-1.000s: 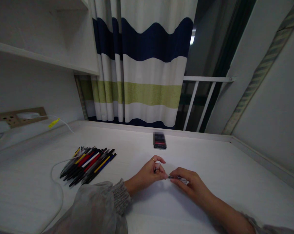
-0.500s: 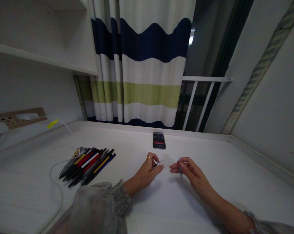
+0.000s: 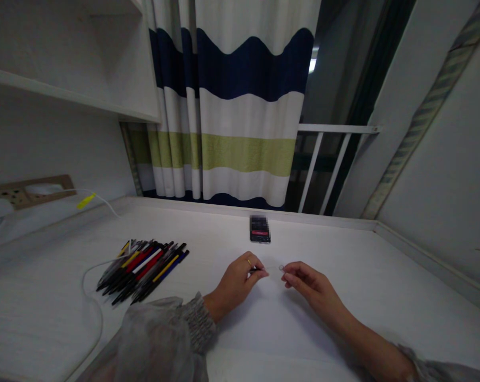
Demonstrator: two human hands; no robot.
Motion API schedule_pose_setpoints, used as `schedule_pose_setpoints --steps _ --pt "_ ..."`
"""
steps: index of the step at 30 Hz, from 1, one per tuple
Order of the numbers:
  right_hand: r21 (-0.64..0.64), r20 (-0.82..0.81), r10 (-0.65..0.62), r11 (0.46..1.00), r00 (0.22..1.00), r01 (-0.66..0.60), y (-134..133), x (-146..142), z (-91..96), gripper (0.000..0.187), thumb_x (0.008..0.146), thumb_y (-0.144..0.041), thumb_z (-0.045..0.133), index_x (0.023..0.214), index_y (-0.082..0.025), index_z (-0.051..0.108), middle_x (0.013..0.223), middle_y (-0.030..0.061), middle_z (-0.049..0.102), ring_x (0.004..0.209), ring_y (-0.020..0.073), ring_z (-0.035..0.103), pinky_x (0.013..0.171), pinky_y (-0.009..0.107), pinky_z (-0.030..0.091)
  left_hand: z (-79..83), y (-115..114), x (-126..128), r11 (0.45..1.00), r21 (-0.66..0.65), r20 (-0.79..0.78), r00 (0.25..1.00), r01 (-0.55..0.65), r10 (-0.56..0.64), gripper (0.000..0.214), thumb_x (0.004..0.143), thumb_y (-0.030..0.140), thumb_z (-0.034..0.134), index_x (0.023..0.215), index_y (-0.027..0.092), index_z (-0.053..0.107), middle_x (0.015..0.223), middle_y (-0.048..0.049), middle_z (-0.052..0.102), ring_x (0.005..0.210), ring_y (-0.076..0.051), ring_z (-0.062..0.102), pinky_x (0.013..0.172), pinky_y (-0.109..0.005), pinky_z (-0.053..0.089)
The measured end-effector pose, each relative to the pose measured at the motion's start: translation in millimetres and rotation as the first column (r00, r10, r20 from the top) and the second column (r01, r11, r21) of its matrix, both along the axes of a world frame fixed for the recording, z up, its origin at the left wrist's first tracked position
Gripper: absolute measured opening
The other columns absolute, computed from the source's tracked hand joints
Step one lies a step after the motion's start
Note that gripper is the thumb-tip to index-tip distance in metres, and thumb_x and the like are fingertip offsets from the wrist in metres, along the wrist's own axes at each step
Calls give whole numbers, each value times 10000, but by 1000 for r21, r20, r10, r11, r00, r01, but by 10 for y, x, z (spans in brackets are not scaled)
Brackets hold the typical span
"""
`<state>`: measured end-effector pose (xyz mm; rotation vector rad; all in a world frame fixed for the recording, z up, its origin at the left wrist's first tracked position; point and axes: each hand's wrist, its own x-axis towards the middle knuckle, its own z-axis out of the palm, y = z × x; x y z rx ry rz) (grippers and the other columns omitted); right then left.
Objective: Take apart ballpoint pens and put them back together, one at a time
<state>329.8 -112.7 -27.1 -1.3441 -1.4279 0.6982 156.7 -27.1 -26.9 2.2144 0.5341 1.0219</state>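
My left hand (image 3: 243, 277), with a ring on one finger, pinches a thin dark pen-like piece (image 3: 254, 270). Most of that piece is hidden by the fingers. My right hand (image 3: 309, 284) is closed at the fingertips on a small clear piece with a round end (image 3: 281, 268), too small to name surely. A short gap separates the two hands' fingertips. Both are held over a white sheet of paper (image 3: 263, 329) on the white desk (image 3: 383, 276).
A pile of pens (image 3: 144, 270) in several colours lies left of my left hand. Beyond the hands is a phone (image 3: 259, 229). A white cable (image 3: 100, 318) runs along the left side from a power strip (image 3: 28, 192). A striped curtain (image 3: 247, 119) hangs behind the desk.
My right hand has turned slightly, so the clear piece now shows its round end towards my left hand. The left fingers have closed more tightly around the thin piece.
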Motion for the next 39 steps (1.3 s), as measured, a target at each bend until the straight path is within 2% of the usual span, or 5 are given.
schedule_pose_setpoints --steps 8,16,24,31,39 --pt "36 279 -60 998 958 52 -23 -15 33 186 746 -354 540 780 -187 616 688 16 607 643 145 552 590 262 447 -25 1 -24 995 100 -23 1000 0 2 74 777 216 556 725 167 573 742 -19 535 723 -140 500 664 -251 391" --pt "186 658 -109 982 745 -21 -52 22 -21 203 818 -286 455 890 -192 619 780 66 625 700 180 560 651 325 452 -83 26 -16 985 170 -96 995 9 7 28 762 185 570 744 171 586 789 -31 527 756 -154 508 702 -270 416" --pt "190 778 -124 981 616 -43 -48 -19 -9 214 833 -277 455 934 -210 631 767 50 630 647 160 565 627 300 454 -141 -6 1 977 172 -91 990 124 -109 545 656 -66 412 1134 194 386 1057 -61 412 845 -128 500 810 -298 444" --pt "204 818 -137 977 558 -61 -43 -20 -23 212 826 -243 464 972 -211 613 771 49 618 647 157 557 627 300 445 -175 1 10 991 125 -94 995 57 -45 156 719 57 526 835 156 492 1128 -87 369 893 -156 541 810 -320 477" --pt "171 793 -153 985 590 26 -72 -34 -34 109 765 -147 469 841 -169 545 714 40 599 628 160 527 571 284 426 -108 -12 -13 967 253 -197 978 -13 65 126 719 124 586 833 157 544 1025 -60 476 845 -163 549 766 -320 476"
